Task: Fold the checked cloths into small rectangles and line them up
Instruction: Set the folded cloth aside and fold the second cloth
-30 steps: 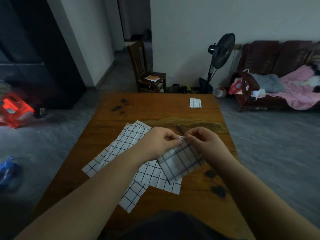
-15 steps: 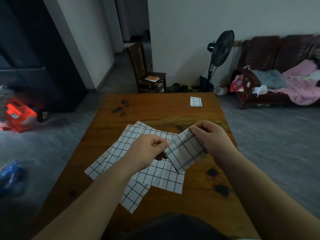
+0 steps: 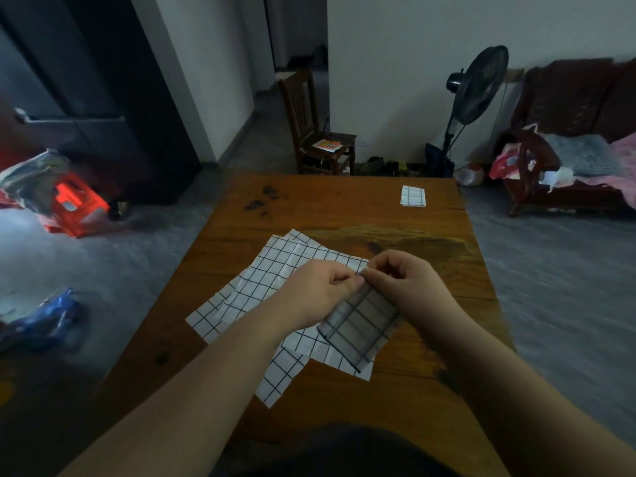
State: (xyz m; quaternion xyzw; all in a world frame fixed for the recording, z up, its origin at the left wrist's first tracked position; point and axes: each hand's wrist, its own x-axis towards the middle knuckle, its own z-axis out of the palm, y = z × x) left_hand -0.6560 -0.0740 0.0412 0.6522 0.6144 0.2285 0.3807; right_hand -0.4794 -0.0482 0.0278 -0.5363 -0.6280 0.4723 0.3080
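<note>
Hands (image 3: 364, 287) on checked cloth (image 3: 359, 325) (folded rectangle)

A home living room: sofa (image 3: 581, 132), standing fan (image 3: 476, 87), wooden chair (image 3: 315, 129).

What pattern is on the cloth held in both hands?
White with a dark grid of checks, on the cloth; head view.

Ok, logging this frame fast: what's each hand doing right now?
Left hand: closed, pinching the top edge of the checked cloth.
Right hand: closed, pinching the same cloth's top edge.
</note>
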